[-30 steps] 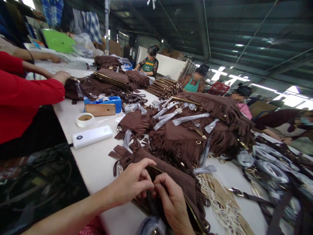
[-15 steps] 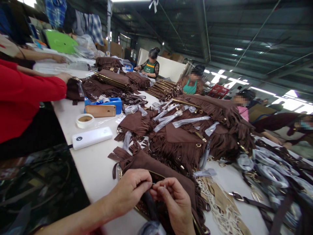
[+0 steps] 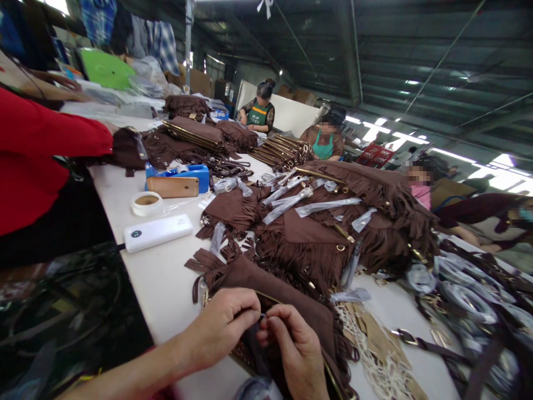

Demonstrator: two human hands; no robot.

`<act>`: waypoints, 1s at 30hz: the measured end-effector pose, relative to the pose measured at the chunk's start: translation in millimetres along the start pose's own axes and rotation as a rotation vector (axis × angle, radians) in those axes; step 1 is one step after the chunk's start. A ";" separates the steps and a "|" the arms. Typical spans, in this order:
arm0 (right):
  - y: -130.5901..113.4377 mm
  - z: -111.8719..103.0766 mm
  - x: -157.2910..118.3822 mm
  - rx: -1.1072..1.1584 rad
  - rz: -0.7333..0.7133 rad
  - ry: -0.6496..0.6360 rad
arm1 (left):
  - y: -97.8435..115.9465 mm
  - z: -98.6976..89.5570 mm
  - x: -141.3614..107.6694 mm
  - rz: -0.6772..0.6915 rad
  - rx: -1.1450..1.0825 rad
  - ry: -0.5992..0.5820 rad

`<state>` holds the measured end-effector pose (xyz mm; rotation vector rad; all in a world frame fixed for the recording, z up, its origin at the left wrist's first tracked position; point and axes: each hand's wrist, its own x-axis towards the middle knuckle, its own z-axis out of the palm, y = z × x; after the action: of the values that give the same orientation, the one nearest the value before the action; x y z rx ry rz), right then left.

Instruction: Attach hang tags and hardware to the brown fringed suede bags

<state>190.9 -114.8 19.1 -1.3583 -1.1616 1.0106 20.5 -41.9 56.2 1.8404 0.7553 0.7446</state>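
Observation:
A brown fringed bag point(image 3: 266, 286) lies on the white table point(image 3: 162, 283) right in front of me. My left hand point(image 3: 222, 325) and my right hand point(image 3: 293, 347) meet over its open top, fingertips pinched together on something small at the bag's opening. What the fingertips pinch is too small to make out. A gold-coloured metal edge runs along the bag's mouth beside my right hand.
A heap of brown fringed bags point(image 3: 328, 222) with wrapped straps fills the table's middle. A white power bank point(image 3: 158, 232), a tape roll point(image 3: 145, 203), a phone on a blue box point(image 3: 171, 186) lie left. A red-sleeved person point(image 3: 37, 150) works at left; others sit across.
My fingertips have come out of the bag's opening and now pinch together just above it. The view has shifted slightly.

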 end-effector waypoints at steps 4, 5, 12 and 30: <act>-0.7 3.6 -1.6 0.050 0.042 0.025 | 0.2 0.9 -1.5 -0.005 -0.002 0.019; -0.4 4.4 -1.8 0.063 0.055 0.032 | 0.3 1.1 -1.7 -0.010 -0.003 0.026; -0.5 9.3 -0.1 0.123 0.051 0.120 | -1.2 5.0 -1.0 0.000 0.034 0.064; -2.9 7.7 0.8 -0.103 -0.231 0.062 | -10.0 18.7 -3.5 0.076 0.035 0.149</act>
<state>183.2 -112.6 21.1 -1.2916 -1.3050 0.7478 30.9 -51.6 40.0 1.8681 0.8014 0.9314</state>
